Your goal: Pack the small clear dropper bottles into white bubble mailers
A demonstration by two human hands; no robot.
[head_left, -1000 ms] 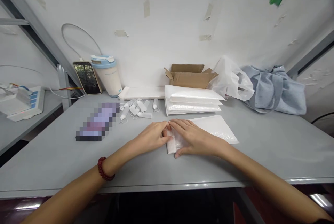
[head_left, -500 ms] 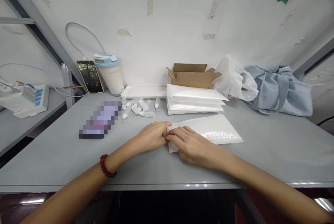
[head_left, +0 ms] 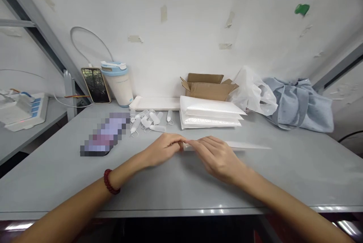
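A white bubble mailer [head_left: 249, 146] is in front of me, tilted so that I see it almost edge-on. My left hand [head_left: 163, 149] is closed on its left end, thumb and fingers pinched together. My right hand [head_left: 217, 157] grips the same end from the right, its fingertips meeting those of the left and its palm covering much of the mailer. Beyond my hands lies a stack of several white bubble mailers [head_left: 210, 112]. Small white tags with string loops [head_left: 153, 119] are heaped to the left of that stack.
A long white packet [head_left: 159, 103] and an open cardboard box [head_left: 210, 88] are at the wall. A plastic bag [head_left: 252, 92] and a blue cloth bag [head_left: 306, 107] stand right. Leftward are a cup [head_left: 117, 84], a phone [head_left: 96, 85], a blurred-out device [head_left: 104, 135] and a power strip [head_left: 25, 110].
The mailer has turned from lying with its broad face visible to nearly edge-on. Both hands stay at its left end, the right one shifted slightly to the right. The view has tipped up a little.
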